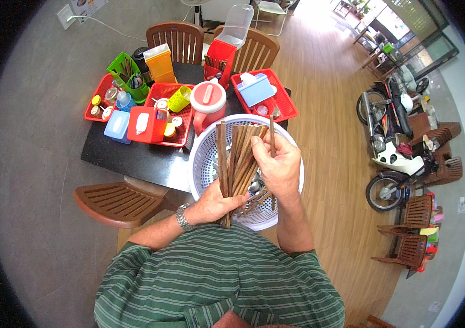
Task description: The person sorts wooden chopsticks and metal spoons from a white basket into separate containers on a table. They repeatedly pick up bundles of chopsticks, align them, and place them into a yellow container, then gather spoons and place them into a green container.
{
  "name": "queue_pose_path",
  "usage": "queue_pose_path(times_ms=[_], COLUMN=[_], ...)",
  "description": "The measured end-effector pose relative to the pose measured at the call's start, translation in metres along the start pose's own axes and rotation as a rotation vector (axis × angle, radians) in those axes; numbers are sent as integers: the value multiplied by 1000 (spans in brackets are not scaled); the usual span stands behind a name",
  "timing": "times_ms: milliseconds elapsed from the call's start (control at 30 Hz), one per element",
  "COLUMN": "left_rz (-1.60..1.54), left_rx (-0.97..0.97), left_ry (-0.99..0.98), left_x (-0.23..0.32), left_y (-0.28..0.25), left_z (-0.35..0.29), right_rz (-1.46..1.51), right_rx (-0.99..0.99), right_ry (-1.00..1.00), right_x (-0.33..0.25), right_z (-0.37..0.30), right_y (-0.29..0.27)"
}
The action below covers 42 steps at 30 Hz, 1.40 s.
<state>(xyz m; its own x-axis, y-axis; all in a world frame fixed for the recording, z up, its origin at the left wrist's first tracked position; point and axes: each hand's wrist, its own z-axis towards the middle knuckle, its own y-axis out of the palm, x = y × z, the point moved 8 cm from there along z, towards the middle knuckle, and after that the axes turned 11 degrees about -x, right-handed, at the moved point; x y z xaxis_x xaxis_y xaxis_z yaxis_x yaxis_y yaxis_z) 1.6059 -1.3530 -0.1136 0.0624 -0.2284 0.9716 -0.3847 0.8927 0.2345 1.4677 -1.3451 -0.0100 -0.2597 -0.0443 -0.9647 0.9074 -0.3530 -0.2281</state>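
Note:
A thick bundle of brown wooden chopsticks (235,158) fans out from my left hand (219,201), whose fingers are wrapped round its lower part. My right hand (280,164) pinches a single chopstick (272,131) upright beside the bundle's right side. Both hands are over a white-lavender plastic basket (204,147) with a perforated wall. Inside it, metal spoons (255,183) and some more chopsticks show in part beneath my hands. The bundle hides much of the basket's inside.
On the black table (150,167) stand a red-and-white jug (208,101), red trays (287,104) with tissue boxes and jars, a green cutlery holder (128,79) and a red chopstick box (220,60). A brown chair (118,205) is at the left. A motorbike (393,142) stands right.

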Motion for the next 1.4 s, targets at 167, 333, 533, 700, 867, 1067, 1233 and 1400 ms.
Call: queue_pose_path(times_ms=[167,333,533,700,867,1067,1233,1400], left_rz=[-22,-9,-23,-89,-134,-90,-190,-288], left_rx=[-58,-66,-52,-5,6,2,-10,-68], left_ry=[-18,-89,-80,-86,-46,-53,-20,3], left_x=[3,-4,-6,-9,-10,-12,-11,-9], left_y=[3,3,-2,-2,0,-1,-1,2], left_z=[-2,-4,-3,-2,-4,-4,-4,-4], right_rz=[28,59,273,37,-105,-101,-29,67], right_rx=[150,462,142,-196,-74,-45,-154,-184], right_ry=[-197,-576,-14,-40,74,75,88,26], right_x=[-10,-73,-65,-35,-12,-5,4,6], right_z=[7,-1,-3,-3,2,6,9,12], right_y=[-19,-95,-85,9,8,10,12,4])
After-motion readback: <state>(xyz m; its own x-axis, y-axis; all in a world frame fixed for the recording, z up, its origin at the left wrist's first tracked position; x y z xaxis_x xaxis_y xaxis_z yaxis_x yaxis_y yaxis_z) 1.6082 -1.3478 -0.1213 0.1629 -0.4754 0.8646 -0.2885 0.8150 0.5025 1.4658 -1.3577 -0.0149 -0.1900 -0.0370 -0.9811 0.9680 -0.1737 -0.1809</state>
